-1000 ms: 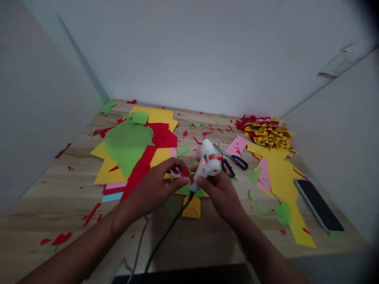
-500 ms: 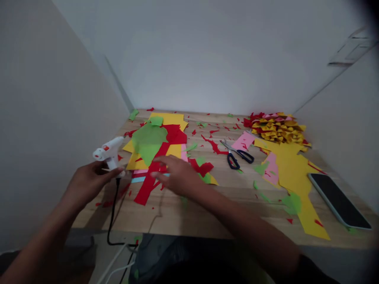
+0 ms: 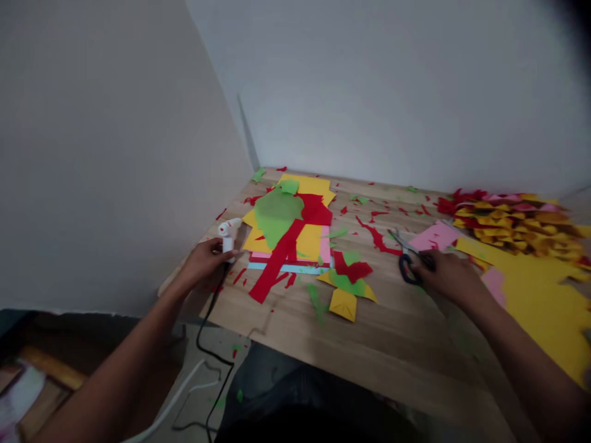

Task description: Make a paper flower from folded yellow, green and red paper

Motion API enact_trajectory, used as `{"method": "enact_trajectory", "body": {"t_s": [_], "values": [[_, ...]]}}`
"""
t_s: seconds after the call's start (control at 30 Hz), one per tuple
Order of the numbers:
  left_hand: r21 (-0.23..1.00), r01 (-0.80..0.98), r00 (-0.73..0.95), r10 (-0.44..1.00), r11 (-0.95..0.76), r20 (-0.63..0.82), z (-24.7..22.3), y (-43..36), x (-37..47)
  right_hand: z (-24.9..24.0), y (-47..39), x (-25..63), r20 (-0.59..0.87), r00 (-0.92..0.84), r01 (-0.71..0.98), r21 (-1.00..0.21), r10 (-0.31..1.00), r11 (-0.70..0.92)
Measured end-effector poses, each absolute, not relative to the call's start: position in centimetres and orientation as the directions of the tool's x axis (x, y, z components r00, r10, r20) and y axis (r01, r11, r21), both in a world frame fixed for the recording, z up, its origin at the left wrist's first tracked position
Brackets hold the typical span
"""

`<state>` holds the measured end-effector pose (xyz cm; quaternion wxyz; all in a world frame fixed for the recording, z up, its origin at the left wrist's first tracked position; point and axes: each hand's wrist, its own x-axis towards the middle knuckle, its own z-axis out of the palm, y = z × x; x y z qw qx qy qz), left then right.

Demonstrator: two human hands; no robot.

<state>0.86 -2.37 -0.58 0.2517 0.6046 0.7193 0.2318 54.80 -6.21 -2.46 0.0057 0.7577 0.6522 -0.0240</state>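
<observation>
My left hand [image 3: 205, 261] is closed round the handle of a white glue gun [image 3: 228, 237], near the table's left edge. Its nozzle points right and a black cord hangs from the grip. Over on the right, my right hand [image 3: 446, 275] has its fingers on the dark blue handles of a pair of scissors [image 3: 409, 266], whose blades point away from me and still lie low at the table. Part of one handle loop is hidden by the fingers. Between the hands, a green paper piece [image 3: 277, 215] and a red paper strip [image 3: 277, 264] lie across yellow sheets [image 3: 311, 243].
A layered bundle of folded yellow, red and pink paper [image 3: 512, 224] sits at the back right, with a large yellow sheet [image 3: 535, 301] before it. A folded yellow piece [image 3: 343, 306] lies near the front. Red and green scraps are scattered about. White walls stand left and behind.
My right hand has moved right from above the paper stack to the scissors and taken hold of their handles. My left hand keeps the glue gun. The view has turned left.
</observation>
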Motion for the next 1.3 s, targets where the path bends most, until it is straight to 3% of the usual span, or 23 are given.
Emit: {"method": "enact_trajectory", "body": {"t_s": [0.1, 0.13, 0.17, 0.23, 0.33, 0.4, 0.47, 0.57, 0.6, 0.67, 0.77, 0.93, 1.03, 1.17, 1.3], "values": [[0.588, 0.785, -0.255, 0.967, 0.195, 0.019, 1.5, -3.8, 1.6, -2.7, -5.6, 54.7, -0.061, 0.174, 0.985, -0.011, 0.983, -0.175], [0.561, 0.810, -0.272, 0.957, 0.170, 0.103, 2.6, -4.4, 2.2, -2.7, -5.3, 54.6, -0.067, 0.185, 0.982, -0.033, 0.981, -0.187], [0.502, 0.855, -0.308, 0.903, 0.126, 0.298, 3.7, -4.8, 3.1, -2.7, -5.0, 54.6, -0.073, 0.191, 0.979, -0.064, 0.979, -0.196], [0.487, 0.871, -0.198, 0.868, -0.056, 0.455, 5.7, -5.4, 6.0, -2.6, -4.3, 54.6, -0.082, 0.211, 0.969, -0.110, 0.974, -0.219], [0.525, 0.748, 0.235, 0.902, -0.407, 0.363, 6.6, -4.7, 12.6, -1.9, -3.7, 54.9, -0.090, 0.250, 0.948, -0.180, 0.964, -0.262], [0.581, 0.609, 0.533, 0.821, -0.540, 0.205, 5.5, -3.9, 17.4, -1.1, -3.9, 55.2, -0.083, 0.280, 0.923, -0.253, 0.957, -0.292], [0.513, 0.545, 0.734, 0.673, -0.663, 0.089, 3.4, -3.5, 21.6, -0.2, -5.0, 55.5, -0.084, 0.292, 0.891, -0.338, 0.953, -0.303], [0.271, 0.478, 0.860, 0.509, -0.835, 0.050, -0.1, -4.1, 25.3, 1.2, -8.0, 55.7, -0.125, 0.245, 0.784, -0.558, 0.961, -0.272], [0.200, 0.476, 0.868, 0.495, -0.856, 0.053, -1.2, -4.5, 25.7, 1.6, -9.3, 55.7, -0.156, 0.205, 0.683, -0.685, 0.966, -0.255], [0.128, 0.465, 0.878, 0.475, -0.876, 0.062, -2.7, -5.2, 25.5, 2.2, -11.6, 55.3, -0.246, 0.109, 0.528, -0.806, 0.963, -0.265], [0.173, 0.358, 0.923, 0.376, -0.917, 0.081, -3.6, -5.0, 23.9, 3.1, -14.3, 54.3, -0.396, -0.027, 0.472, -0.815, 0.918, -0.338], [0.276, 0.201, 0.951, 0.254, -0.940, 0.174, -2.9, -3.4, 21.9, 3.6, -15.0, 51.8, -0.621, -0.322, 0.427, -0.769, 0.715, -0.475], [0.210, 0.259, 0.932, 0.301, -0.943, 0.201, -2.5, -4.4, 22.3, 3.1, -13.5, 51.1, -0.653, -0.312, 0.509, -0.728, 0.690, -0.459], [0.171, 0.389, 0.907, 0.409, -0.906, 0.104, -2.9, -6.6, 23.4, 2.5, -11.1, 51.6, -0.634, -0.234, 0.622, -0.680, 0.737, -0.387], [0.181, 0.376, 0.912, 0.397, -0.909, 0.099, -3.9, -6.6, 22.7, 3.4, -10.6, 51.7, -0.664, -0.261, 0.628, -0.668, 0.701, -0.399]]}}
